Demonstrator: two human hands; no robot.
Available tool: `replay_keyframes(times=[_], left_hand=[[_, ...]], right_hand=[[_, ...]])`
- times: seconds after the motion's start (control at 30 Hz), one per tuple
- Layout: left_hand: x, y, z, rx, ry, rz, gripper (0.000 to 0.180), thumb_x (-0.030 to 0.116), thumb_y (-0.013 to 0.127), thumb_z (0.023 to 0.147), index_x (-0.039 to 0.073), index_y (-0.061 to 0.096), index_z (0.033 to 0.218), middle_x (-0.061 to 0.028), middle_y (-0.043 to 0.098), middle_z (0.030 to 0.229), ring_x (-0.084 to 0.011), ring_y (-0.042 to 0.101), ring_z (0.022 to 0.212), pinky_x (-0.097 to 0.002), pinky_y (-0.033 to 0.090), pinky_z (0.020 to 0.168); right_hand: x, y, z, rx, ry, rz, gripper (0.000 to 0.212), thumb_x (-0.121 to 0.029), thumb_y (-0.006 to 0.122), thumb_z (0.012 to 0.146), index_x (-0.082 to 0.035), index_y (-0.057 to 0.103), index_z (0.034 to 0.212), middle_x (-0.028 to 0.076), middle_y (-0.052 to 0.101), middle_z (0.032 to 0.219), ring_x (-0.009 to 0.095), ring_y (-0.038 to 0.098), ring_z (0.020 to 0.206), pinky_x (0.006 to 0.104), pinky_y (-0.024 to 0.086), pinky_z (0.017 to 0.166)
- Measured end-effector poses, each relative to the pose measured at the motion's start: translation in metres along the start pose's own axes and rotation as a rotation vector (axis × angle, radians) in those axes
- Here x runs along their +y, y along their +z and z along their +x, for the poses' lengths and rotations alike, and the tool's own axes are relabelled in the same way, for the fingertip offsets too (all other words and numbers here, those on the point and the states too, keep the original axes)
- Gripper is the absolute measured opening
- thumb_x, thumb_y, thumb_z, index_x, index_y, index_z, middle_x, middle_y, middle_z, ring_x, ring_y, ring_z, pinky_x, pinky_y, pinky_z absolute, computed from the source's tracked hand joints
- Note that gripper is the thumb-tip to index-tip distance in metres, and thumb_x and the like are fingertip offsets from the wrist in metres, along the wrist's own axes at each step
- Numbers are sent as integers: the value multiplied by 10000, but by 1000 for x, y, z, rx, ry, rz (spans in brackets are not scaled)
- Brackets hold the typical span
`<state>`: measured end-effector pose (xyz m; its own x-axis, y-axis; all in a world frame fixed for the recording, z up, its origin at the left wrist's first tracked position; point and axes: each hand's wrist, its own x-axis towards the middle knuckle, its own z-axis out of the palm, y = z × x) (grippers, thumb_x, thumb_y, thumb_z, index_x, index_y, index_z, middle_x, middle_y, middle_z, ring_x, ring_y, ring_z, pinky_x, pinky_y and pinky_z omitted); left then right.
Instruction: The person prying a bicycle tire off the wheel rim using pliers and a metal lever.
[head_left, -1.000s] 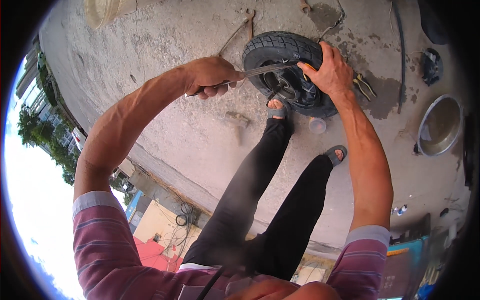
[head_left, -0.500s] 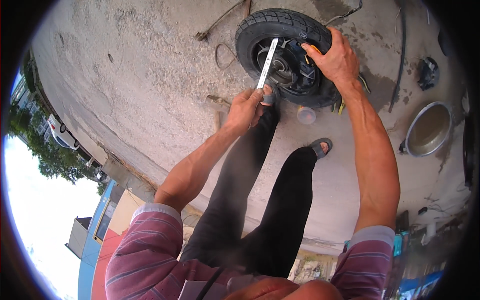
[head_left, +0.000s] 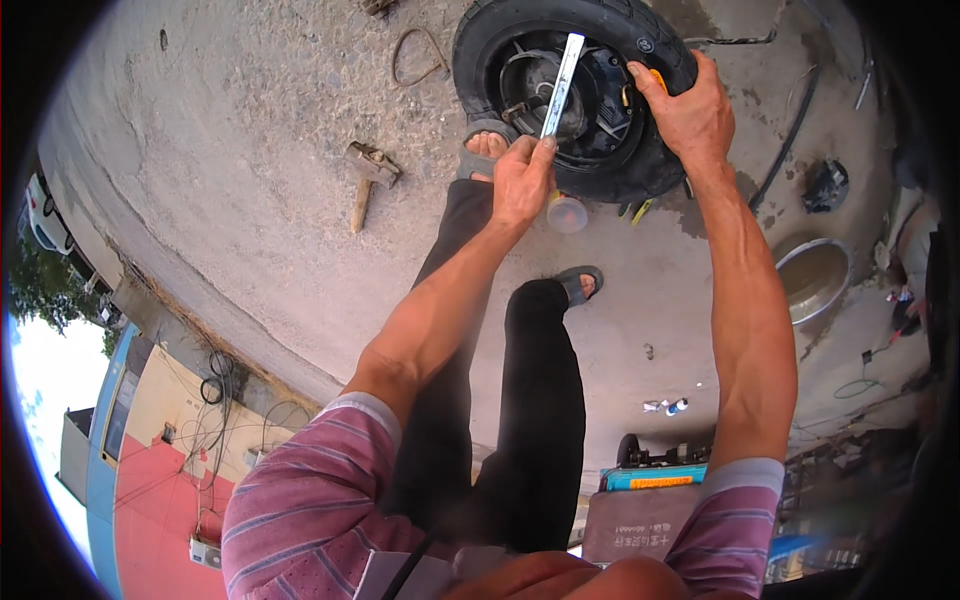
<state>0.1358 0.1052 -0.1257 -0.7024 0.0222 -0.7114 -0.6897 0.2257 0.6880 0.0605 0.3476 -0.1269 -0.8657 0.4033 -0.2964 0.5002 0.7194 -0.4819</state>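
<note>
A black scooter tyre (head_left: 478,70) on a dark hub wheel (head_left: 600,110) is held up on the ground at the top of the view. My left hand (head_left: 523,182) is closed round the near end of a flat silver tyre lever (head_left: 563,85). The lever slants across the hub, its far tip by the tyre's inner edge; I cannot tell whether they touch. My right hand (head_left: 697,115) grips the tyre's right side, thumb on the sidewall. A yellow-orange piece (head_left: 657,79) shows between its thumb and fingers, mostly hidden.
Left of my sandalled foot (head_left: 487,147) lies a hammer (head_left: 366,182), with a cord loop (head_left: 398,62) beyond. A clear cup (head_left: 567,214) and yellow-handled tool (head_left: 641,211) lie below the wheel. To the right are a black hose (head_left: 787,140) and a metal basin (head_left: 846,265).
The view has shifted, showing the hammer fully. My left hand and the lever have moved right across the wheel. My right hand keeps its hold on the tyre.
</note>
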Motion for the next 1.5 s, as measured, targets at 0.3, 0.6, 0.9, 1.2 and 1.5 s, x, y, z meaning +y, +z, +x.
replay_keyframes(times=[0.3, 0.6, 0.9, 1.2, 1.5], left_hand=[[65, 21, 14, 36, -142, -72, 359, 304, 607, 1048, 4, 606, 852, -8, 542, 633, -103, 476, 523, -297, 380, 488], [95, -10, 8, -273, -484, -44, 381, 381, 447, 1102, 52, 560, 945, -81, 571, 664, -182, 503, 469, -329, 378, 435], [216, -41, 31, -388, -915, 450, 537, 553, 363, 1102, 121, 482, 807, -10, 435, 649, -111, 287, 480, -312, 240, 451], [282, -55, 86, -588, -1038, 762, 585, 582, 358, 1095, 81, 491, 824, -41, 499, 674, -132, 359, 489, -343, 316, 463], [271, -72, 95, -638, -956, 883, 628, 640, 427, 1059, 105, 502, 739, -11, 476, 595, -104, 384, 460, -299, 305, 428]], right_hand=[[-5, 0, -1, -19, 51, -6, 871, -685, 806, 737, -67, 613, 1320, 179, 704, 1228, 379, 669, 1163, 481, 537, 962], [2, -2, 0, 24, 13, 14, 831, -668, 809, 757, -86, 612, 1317, 177, 717, 1195, 393, 695, 1090, 488, 551, 896], [-5, -8, 5, -26, 68, -12, 889, -701, 791, 737, -77, 592, 1337, 210, 682, 1234, 428, 687, 1085, 535, 559, 894], [-13, -11, 15, -25, 114, -13, 908, -714, 786, 736, -92, 572, 1362, 195, 673, 1238, 415, 697, 1072, 523, 574, 872], [-12, -12, 10, -30, 91, -20, 939, -720, 774, 745, -82, 546, 1395, 200, 646, 1298, 417, 676, 1124, 528, 563, 897]])
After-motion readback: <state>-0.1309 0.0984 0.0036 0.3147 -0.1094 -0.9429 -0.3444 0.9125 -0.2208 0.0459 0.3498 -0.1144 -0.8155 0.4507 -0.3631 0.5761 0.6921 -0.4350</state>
